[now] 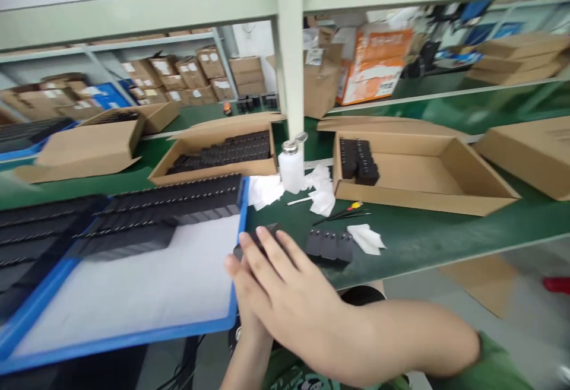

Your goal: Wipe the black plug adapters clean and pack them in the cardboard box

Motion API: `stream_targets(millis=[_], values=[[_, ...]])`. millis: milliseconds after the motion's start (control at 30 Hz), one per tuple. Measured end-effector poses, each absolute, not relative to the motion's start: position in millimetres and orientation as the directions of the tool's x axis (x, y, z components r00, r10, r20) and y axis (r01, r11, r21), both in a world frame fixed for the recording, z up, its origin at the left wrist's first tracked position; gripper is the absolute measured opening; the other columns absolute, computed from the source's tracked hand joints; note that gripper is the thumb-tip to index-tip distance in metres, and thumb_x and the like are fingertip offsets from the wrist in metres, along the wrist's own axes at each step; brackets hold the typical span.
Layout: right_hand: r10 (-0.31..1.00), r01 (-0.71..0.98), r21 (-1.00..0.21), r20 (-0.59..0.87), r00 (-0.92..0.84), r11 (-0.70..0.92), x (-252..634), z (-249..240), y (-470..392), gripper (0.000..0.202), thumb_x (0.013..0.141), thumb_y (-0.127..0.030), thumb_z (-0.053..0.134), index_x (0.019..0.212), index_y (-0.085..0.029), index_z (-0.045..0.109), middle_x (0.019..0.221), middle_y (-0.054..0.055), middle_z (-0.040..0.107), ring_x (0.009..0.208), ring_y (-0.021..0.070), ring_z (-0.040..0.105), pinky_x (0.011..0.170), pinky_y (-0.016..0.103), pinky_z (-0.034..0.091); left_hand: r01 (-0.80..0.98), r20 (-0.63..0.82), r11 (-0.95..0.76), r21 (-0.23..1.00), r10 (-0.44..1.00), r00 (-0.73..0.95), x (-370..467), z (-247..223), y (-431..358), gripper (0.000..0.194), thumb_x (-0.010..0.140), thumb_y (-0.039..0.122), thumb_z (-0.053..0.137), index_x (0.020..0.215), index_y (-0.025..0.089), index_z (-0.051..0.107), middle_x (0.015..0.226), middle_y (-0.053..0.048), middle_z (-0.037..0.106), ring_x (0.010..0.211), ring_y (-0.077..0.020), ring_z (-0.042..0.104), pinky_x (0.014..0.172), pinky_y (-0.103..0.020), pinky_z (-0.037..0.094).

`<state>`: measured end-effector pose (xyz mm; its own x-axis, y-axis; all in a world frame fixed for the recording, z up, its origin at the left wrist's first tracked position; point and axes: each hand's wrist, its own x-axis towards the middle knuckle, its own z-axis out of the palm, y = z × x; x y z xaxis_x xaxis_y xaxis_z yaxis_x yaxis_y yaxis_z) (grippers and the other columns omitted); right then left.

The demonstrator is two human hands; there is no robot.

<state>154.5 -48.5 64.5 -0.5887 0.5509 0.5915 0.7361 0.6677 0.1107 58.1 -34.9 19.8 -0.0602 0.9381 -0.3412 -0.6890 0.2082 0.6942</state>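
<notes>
Nearest me, my green sleeve (494, 360) is pushed back above my right forearm. My right hand (294, 295) lies across my left hand (252, 319), its fingers straight and slightly parted over a black block (267, 231). The left hand is mostly hidden beneath, so I cannot tell how it grips. The block is at my fingertips, just beside the right edge of a blue-rimmed tray (233, 301). That tray has a pale bottom, bare towards me, with rows of black pieces (171, 199) along its far side; more dark rows fill the left.

To the right of my fingers, a short row of black blocks (329, 246) sits on the green tabletop (418, 232), with a folded white wipe (367, 239) just beside it. A little farther are thin dark tools (341, 215), one tipped yellow and red, then crumpled white tissue (321, 194) and a white bottle (291, 170) with its metal cap flipped up.

Beyond the tray, an open carton (214, 178) holds many black pieces; the right-hand carton (427, 196) has two rows at its left end. Past the pale post (290, 51) stand stacked brown boxes (198, 72) and an orange-and-white box (376, 63).
</notes>
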Motion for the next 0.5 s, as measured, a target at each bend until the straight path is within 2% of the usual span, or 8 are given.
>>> stream_targets(millis=[67, 133, 233, 300, 333, 400, 500], values=[[0.575, 0.775, 0.175, 0.576, -0.581, 0.608, 155, 60, -46, 0.051, 0.102, -0.024, 0.04, 0.151, -0.01, 0.041, 0.146, 0.014, 0.052, 0.135, 0.0311, 0.049, 0.11, 0.044, 0.048, -0.522, -0.217, 0.096, 0.847, 0.96, -0.176, 62, 14, -40, 0.025, 0.092, 0.036, 0.058, 0.112, 0.026, 0.07, 0.132, -0.006, 0.065, 0.137, -0.0307, 0.051, 0.1, -0.047, 0.053], [0.595, 0.799, 0.235, 0.56, -0.576, 0.553, 162, 59, -45, 0.053, 0.102, -0.025, 0.039, 0.153, -0.009, 0.038, 0.141, 0.015, 0.055, 0.13, 0.0297, 0.051, 0.105, 0.04, 0.05, -0.396, -0.108, 0.008, 0.918, 0.967, -0.232, 65, 6, -43, 0.033, 0.094, 0.042, 0.054, 0.12, 0.027, 0.068, 0.137, -0.005, 0.062, 0.14, -0.0319, 0.047, 0.107, -0.051, 0.049], [0.579, 0.817, 0.29, 0.591, -0.562, 0.499, 178, 68, -44, 0.054, 0.099, -0.024, 0.041, 0.151, -0.008, 0.04, 0.133, 0.015, 0.057, 0.121, 0.0305, 0.054, 0.097, 0.041, 0.051, -0.445, -0.092, 0.006, 0.895, 0.981, -0.172, 70, 1, -43, 0.044, 0.094, 0.053, 0.048, 0.126, 0.029, 0.066, 0.13, -0.006, 0.067, 0.132, -0.0322, 0.056, 0.112, -0.051, 0.045], [0.561, 0.818, 0.305, 0.608, -0.562, 0.488, 198, 81, -41, 0.052, 0.095, -0.022, 0.047, 0.145, -0.01, 0.046, 0.13, 0.015, 0.059, 0.117, 0.032, 0.055, 0.094, 0.045, 0.052, -0.499, -0.004, -0.028, 0.866, 0.998, -0.064, 72, 5, -38, 0.053, 0.092, 0.061, 0.045, 0.127, 0.027, 0.066, 0.128, -0.008, 0.068, 0.128, -0.0338, 0.058, 0.113, -0.052, 0.043], [0.576, 0.825, 0.283, 0.607, -0.548, 0.488, 212, 89, -39, 0.052, 0.091, -0.021, 0.051, 0.142, -0.011, 0.047, 0.128, 0.016, 0.059, 0.115, 0.0329, 0.055, 0.093, 0.046, 0.052, -0.5, 0.076, -0.071, 0.863, 0.997, -0.009, 72, 9, -34, 0.057, 0.091, 0.062, 0.045, 0.13, 0.026, 0.065, 0.131, -0.009, 0.067, 0.13, -0.0343, 0.056, 0.115, -0.052, 0.041], [0.656, 0.865, 0.154, 0.592, -0.467, 0.477, 250, 106, -30, 0.063, 0.08, -0.022, 0.061, 0.141, -0.012, 0.045, 0.129, 0.017, 0.057, 0.118, 0.0349, 0.053, 0.096, 0.051, 0.05, -0.414, 0.256, -0.212, 0.885, 0.965, 0.052, 70, 19, -27, 0.057, 0.093, 0.058, 0.048, 0.139, 0.026, 0.059, 0.142, -0.008, 0.06, 0.14, -0.0328, 0.046, 0.121, -0.048, 0.032], [0.773, 0.918, -0.179, 0.608, -0.18, 0.354, 328, 124, -2, 0.094, 0.066, -0.027, 0.072, 0.149, -0.014, 0.03, 0.141, 0.019, 0.046, 0.129, 0.0374, 0.046, 0.109, 0.055, 0.042, -0.164, 0.38, -0.366, 0.916, 0.923, 0.064, 62, 29, -23, 0.053, 0.095, 0.049, 0.053, 0.145, 0.03, 0.052, 0.153, -0.004, 0.049, 0.148, -0.0291, 0.033, 0.124, -0.041, 0.023]])
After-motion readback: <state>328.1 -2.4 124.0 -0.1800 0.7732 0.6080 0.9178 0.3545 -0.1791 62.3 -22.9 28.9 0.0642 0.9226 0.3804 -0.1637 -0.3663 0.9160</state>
